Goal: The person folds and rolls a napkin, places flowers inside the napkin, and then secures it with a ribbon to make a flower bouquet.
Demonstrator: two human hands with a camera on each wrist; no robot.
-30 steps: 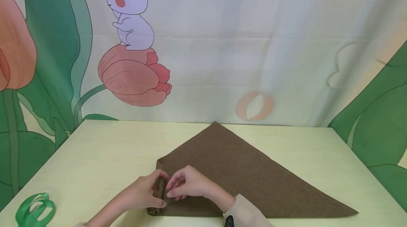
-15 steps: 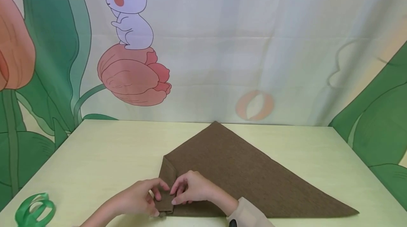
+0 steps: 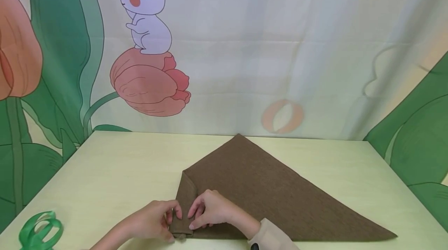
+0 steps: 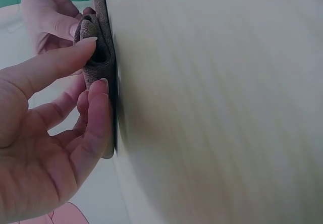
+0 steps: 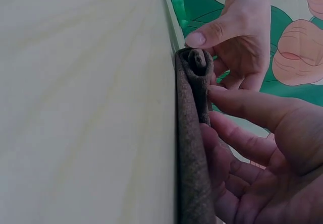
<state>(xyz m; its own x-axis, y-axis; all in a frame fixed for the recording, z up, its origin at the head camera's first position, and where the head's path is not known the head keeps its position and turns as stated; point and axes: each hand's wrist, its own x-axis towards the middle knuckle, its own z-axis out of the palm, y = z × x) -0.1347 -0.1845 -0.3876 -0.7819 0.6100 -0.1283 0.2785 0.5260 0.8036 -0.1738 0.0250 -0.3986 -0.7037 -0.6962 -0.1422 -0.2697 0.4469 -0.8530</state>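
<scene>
A brown cloth (image 3: 252,184) lies on the table as a large triangle, its left corner turned in to a flattened roll (image 3: 183,221). My left hand (image 3: 150,219) grips the roll's left side, its thumb near the front end and its fingers curled over behind. From the right, my right hand (image 3: 214,210) holds the inner edge of the roll with thumb and bent fingers. In the right wrist view the coiled end (image 5: 198,62) shows several layers, between the left thumb and the right thumb. The left wrist view shows the left thumb pressed on the coil (image 4: 90,28).
A loop of green ribbon (image 3: 41,232) lies at the table's front left. The pale wooden table (image 3: 133,164) ends against a hanging cloth backdrop (image 3: 224,48) printed with a rabbit and tulips.
The cloth's left end has been turned over to the right, from an upright roll to a flatter fold. Both hands shifted slightly with it, the left loosening and then closing on the fold.
</scene>
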